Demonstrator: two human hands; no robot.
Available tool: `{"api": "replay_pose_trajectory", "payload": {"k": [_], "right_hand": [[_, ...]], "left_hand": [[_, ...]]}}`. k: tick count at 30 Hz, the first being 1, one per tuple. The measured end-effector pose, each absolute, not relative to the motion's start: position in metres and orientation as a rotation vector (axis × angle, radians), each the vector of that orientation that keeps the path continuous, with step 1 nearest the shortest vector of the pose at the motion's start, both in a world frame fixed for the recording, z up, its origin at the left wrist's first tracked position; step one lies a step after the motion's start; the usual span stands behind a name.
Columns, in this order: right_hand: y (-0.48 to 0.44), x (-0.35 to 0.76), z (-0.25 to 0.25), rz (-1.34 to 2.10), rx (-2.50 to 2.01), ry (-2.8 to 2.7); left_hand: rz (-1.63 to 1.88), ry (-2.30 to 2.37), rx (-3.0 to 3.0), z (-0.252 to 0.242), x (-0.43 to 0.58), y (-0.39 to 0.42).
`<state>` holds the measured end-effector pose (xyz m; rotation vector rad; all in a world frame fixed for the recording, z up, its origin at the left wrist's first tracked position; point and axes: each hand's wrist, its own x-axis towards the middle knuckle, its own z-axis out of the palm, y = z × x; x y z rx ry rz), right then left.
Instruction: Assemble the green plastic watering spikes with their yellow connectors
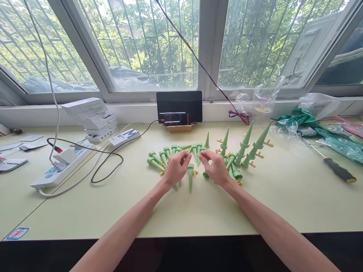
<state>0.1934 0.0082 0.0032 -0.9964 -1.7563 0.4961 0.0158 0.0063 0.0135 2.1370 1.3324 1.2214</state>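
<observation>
Forearms slant in over pale table, hands close but apart. Left hand curled, thumb and fingertips drawn together; cannot tell what, if anything, it grips. Right hand apparently pinches small yellowish piece at fingertips. Green spike lies between hands, point toward camera. Piece probably best handled with light fingertip pressure, kept in sight; right hand should stay clear of stacked spikes, which look easy to topple.
</observation>
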Motion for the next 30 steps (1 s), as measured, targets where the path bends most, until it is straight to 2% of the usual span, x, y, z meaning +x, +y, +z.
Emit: {"api": "replay_pose_trajectory", "payload": {"k": [8,18,30], "right_hand": [[0.0106,0.1953,0.0024,0.424,-1.057,-1.665],[0.0103,0.1950,0.0018,0.436,-1.077,-1.677],[0.0093,0.1945,0.0043,0.497,-1.087,-1.654]], "left_hand": [[1.023,1.501,2.347,0.0138,0.0140,0.0079],[0.824,1.565,2.335,0.0098,0.0144,0.0053],[0.979,1.541,2.254,0.0069,0.0136,0.0089]]}}
